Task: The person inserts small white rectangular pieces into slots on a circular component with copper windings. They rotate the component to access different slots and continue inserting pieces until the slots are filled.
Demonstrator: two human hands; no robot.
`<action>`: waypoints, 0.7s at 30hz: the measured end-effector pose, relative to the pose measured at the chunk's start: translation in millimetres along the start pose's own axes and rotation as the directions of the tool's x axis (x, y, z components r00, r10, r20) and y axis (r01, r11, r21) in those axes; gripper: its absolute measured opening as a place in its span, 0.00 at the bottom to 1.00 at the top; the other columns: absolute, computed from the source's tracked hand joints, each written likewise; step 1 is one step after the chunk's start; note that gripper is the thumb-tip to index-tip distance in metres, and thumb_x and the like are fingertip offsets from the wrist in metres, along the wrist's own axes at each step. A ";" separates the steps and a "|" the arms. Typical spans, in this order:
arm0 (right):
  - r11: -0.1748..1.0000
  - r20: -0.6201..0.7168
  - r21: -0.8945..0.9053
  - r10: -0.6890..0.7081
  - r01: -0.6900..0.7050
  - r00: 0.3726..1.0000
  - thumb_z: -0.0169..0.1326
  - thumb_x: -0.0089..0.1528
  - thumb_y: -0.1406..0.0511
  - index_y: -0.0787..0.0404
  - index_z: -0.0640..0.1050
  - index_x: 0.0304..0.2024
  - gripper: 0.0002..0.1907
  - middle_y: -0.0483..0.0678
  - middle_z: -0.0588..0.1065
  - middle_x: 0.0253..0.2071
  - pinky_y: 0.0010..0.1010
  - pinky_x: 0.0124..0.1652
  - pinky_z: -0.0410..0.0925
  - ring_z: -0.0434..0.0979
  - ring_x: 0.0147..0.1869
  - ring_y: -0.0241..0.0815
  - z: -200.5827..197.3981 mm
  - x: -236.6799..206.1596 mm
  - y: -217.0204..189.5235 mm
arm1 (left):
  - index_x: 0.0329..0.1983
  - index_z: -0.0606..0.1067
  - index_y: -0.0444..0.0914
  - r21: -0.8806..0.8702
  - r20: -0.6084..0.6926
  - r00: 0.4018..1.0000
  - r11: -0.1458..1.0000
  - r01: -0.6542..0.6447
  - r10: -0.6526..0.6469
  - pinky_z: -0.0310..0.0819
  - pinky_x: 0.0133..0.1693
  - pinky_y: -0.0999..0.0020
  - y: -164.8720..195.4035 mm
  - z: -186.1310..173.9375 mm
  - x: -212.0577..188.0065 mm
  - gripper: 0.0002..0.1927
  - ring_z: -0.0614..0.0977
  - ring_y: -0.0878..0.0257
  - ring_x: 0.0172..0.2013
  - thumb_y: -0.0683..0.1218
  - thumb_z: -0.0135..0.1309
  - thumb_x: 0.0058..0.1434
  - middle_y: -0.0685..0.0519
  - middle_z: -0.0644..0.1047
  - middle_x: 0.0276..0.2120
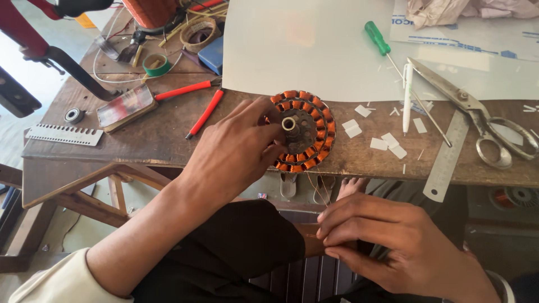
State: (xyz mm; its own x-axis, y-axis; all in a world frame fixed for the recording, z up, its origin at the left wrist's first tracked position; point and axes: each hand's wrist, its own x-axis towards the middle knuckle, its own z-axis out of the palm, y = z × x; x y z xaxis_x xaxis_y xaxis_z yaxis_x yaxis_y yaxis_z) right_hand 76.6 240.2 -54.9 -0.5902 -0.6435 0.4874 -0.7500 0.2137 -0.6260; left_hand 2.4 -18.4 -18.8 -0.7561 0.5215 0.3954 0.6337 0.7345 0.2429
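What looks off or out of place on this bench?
Little white offcuts lie scattered on the table edge beside the scissors. The round stator with orange windings sits at the very edge under the left hand, thin wires trailing down to the right hand. Nothing looks damaged.

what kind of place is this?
Likely a small motor rewinding or repair bench: a copper-wound stator under the left hand, scissors, a screwdriver and pliers on a worn wooden table.
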 end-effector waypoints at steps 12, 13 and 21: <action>0.995 0.041 0.094 -0.021 0.017 0.999 0.65 0.57 0.69 0.60 0.80 0.39 0.09 0.44 0.80 0.46 0.30 0.51 0.77 0.84 0.53 0.39 -5.1 8.5 -9.3 | 0.29 0.77 0.35 -0.243 0.024 0.998 0.968 0.065 -0.061 0.78 0.47 0.58 8.2 1.9 -5.8 0.06 0.81 0.54 0.43 0.43 0.61 0.51 0.49 0.75 0.41; 0.994 0.047 0.110 -0.031 0.026 0.998 0.65 0.57 0.69 0.60 0.80 0.40 0.09 0.44 0.80 0.46 0.30 0.50 0.77 0.85 0.53 0.39 -4.9 11.1 -11.1 | 0.29 0.78 0.36 -0.299 0.101 0.990 0.946 0.122 -0.096 0.78 0.45 0.60 11.5 1.2 -10.1 0.07 0.83 0.55 0.42 0.44 0.61 0.52 0.49 0.76 0.40; 0.978 0.159 0.157 -0.164 0.139 0.974 0.64 0.60 0.69 0.60 0.80 0.41 0.08 0.45 0.80 0.45 0.35 0.50 0.74 0.84 0.50 0.40 -7.9 19.0 -16.4 | 0.42 0.74 0.34 -0.365 0.029 0.936 0.875 -0.317 0.351 0.79 0.39 0.59 32.9 8.1 -34.7 0.11 0.82 0.51 0.45 0.42 0.58 0.57 0.44 0.76 0.53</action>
State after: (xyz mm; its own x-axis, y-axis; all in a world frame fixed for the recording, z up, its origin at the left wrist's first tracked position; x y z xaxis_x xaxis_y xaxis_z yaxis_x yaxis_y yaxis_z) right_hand 75.3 230.3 -30.5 -0.4045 -0.7781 0.4806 -0.7683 0.0041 -0.6400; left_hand 48.2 -8.8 -31.7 -0.4900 0.7586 0.4295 0.8541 0.3193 0.4106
